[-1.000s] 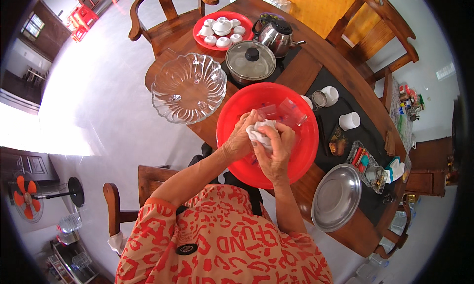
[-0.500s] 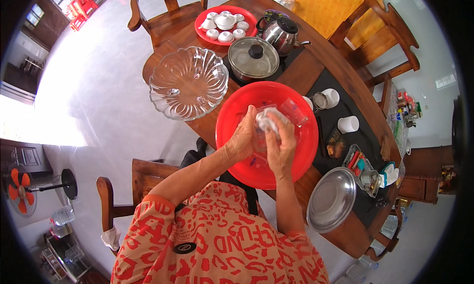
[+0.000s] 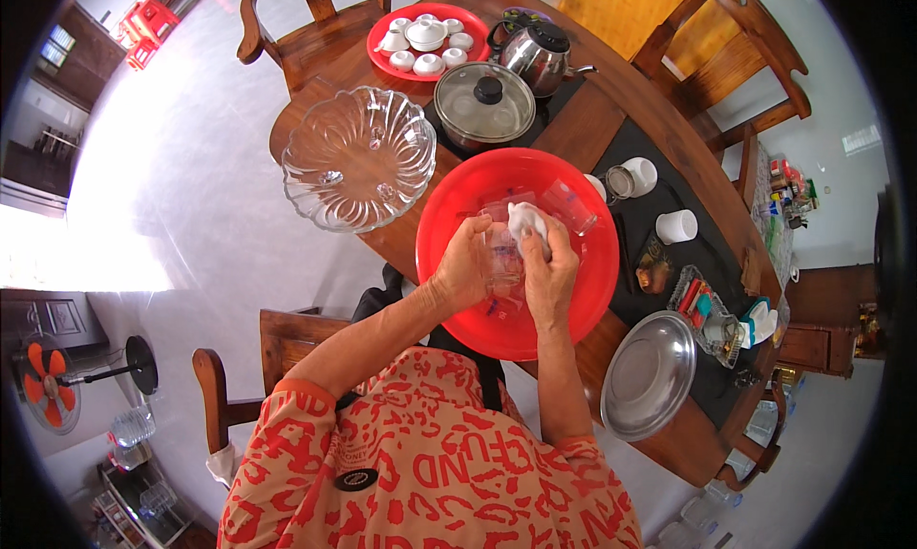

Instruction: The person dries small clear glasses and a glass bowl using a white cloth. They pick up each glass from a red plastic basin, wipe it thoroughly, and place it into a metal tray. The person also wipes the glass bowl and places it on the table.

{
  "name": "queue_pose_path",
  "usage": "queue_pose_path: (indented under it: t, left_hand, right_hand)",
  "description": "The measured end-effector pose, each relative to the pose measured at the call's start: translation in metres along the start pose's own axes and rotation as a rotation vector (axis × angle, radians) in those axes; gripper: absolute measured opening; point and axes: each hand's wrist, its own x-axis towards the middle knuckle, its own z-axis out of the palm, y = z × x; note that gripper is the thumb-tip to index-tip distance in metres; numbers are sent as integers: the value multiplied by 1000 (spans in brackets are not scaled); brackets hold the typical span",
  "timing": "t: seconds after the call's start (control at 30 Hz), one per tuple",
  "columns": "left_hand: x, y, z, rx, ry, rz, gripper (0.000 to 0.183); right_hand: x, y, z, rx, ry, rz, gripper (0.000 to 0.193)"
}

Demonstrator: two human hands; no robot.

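Over a red plastic basin (image 3: 441,306), my left hand (image 3: 464,263) is closed round a clear drinking glass (image 3: 501,255). My right hand (image 3: 550,280) grips a white cloth (image 3: 526,224), bunched up beside the glass's upper end. Another clear glass (image 3: 571,208) lies tilted against the basin's far right wall. More clear glassware sits low in the basin, partly hidden by my hands. To the left of the basin stands a large scalloped glass bowl (image 3: 359,158).
Behind the basin are a lidded pot (image 3: 484,108), a steel kettle (image 3: 535,57) and a red tray (image 3: 380,51) of white teacups. White cups (image 3: 675,226), a glass tray (image 3: 705,315) and a round metal lid (image 3: 650,375) lie right. Wooden chairs (image 3: 315,24) surround the table.
My hands have drawn apart slightly, so the glass in my left hand shows more plainly. The cloth now sits higher and to the right of the glass. The whole view has shifted a little.
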Motion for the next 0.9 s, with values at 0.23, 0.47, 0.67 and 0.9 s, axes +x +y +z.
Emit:
queue_pose_path:
  t: [0.23, 0.47, 0.67, 0.9]
  left_hand:
    - [13, -16, -31, -183, 1, 17, 42]
    - [3, -15, -5, 59, 69, -69, 59]
    - [-1, -5, 13, 157, 94, -32, 61]
    - [15, -20, -26, 309, -25, 209, 57]
  right_hand:
    - [-47, -3, 9, -341, -83, -391, 43]
    - [-6, -4, -1, -133, 143, -123, 29]
    - [-16, -7, -3, -129, 112, -133, 34]
    - [-50, -8, 7, -326, 10, -404, 41]
